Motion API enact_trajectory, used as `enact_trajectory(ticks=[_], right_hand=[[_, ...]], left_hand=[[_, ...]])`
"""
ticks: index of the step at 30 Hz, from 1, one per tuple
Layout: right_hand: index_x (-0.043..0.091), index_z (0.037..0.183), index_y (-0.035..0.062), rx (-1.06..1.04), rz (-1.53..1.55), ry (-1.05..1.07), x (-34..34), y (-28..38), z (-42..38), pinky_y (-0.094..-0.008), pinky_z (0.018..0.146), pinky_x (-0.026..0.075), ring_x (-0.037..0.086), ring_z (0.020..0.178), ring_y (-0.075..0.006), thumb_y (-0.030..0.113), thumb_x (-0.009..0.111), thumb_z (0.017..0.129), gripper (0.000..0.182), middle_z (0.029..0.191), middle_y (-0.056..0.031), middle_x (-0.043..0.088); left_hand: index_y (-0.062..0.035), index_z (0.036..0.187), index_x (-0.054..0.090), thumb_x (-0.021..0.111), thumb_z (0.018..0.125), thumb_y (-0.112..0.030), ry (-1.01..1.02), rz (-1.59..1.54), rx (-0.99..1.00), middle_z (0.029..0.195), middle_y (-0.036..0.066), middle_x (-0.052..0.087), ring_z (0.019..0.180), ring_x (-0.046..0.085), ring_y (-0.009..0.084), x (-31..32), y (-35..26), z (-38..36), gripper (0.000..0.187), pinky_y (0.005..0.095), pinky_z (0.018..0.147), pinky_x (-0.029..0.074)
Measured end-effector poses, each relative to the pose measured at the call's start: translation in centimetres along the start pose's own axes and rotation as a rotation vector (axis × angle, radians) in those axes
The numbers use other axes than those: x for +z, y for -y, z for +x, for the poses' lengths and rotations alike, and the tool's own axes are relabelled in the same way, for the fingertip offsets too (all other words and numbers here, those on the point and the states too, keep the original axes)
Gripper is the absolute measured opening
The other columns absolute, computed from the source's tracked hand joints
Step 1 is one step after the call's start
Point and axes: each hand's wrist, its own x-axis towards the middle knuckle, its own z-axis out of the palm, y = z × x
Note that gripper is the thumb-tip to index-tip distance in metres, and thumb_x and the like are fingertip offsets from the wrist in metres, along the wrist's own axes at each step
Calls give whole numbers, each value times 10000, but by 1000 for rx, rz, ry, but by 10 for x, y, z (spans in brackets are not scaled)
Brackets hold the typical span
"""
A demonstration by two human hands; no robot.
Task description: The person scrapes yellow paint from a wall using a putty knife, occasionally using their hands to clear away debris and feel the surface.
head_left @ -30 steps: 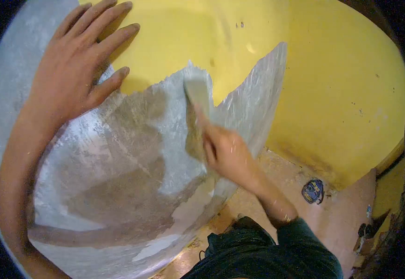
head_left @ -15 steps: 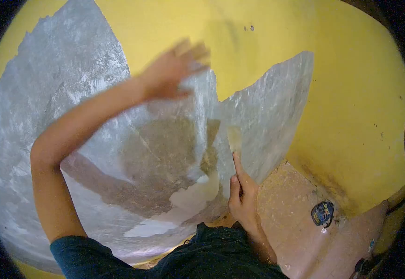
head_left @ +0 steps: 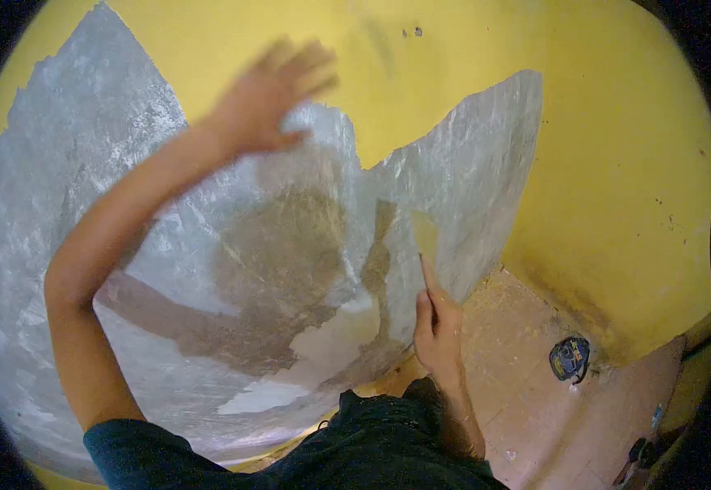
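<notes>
My left hand (head_left: 269, 102) is raised at the upper left in front of the wall, its fingers spread and slightly blurred, with nothing in it. Whether its palm touches the surface cannot be made out. Lower right of centre, my right hand (head_left: 439, 331) is closed around the handle of a putty knife (head_left: 425, 234), the wide blade pointing up over the grey wall patch (head_left: 486, 147). The grey area has a jagged edge against yellow paint (head_left: 617, 163). Shadows of my head and arms fall across it, and a paler patch (head_left: 335, 343) lies below them.
A dark blue object (head_left: 569, 359) lies on the tiled floor (head_left: 527, 408) at the lower right, close to the foot of the yellow wall. Small debris is scattered along the floor's edge. Dark items (head_left: 637, 457) sit at the far lower right.
My left hand has moved up and to the left. My right hand has shifted slightly up and right with the putty knife. The view has moved a little.
</notes>
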Motion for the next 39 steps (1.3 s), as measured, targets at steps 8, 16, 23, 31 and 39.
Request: enact_trajectory(ticks=[8,16,23,31,39], right_hand=[[534,1549,75,-237,-4,14,46,24,104,-368,619,423,472,622,-243,-37,541,1003,558,715,-142,487],[501,1568,71,-287,-167,-10,73,24,129,-426,664,478,582,668,-332,-70,550,953,633,776,-201,585],[489,1573,63,-265,-166,50,66,33,143,-426,683,495,608,688,-356,-68,550,947,643,789,-231,595],[461,1575,61,-319,-223,84,58,30,151,-519,700,522,637,734,-436,-41,589,921,674,813,-249,639],[433,1598,66,-260,-177,187,52,47,151,-489,710,517,635,739,-418,-49,575,939,684,807,-242,615]], left_hand=[[-146,1639,383,391,1010,-653,-49,463,-525,1731,209,242,1622,145,386,-128,62,-33,808,578,1312,86],[-129,1614,421,422,1002,-622,-20,544,-573,1710,222,279,1605,178,414,-123,29,-31,786,590,1308,106],[-107,1604,427,403,1015,-627,67,662,-595,1700,232,289,1603,183,415,-116,34,-31,786,596,1310,106],[-111,1604,426,401,1000,-685,34,524,-503,1700,228,290,1601,199,403,-121,32,-36,834,598,1309,123],[-109,1583,456,386,992,-726,197,668,-605,1698,225,293,1601,197,405,-118,35,-32,857,606,1308,122]])
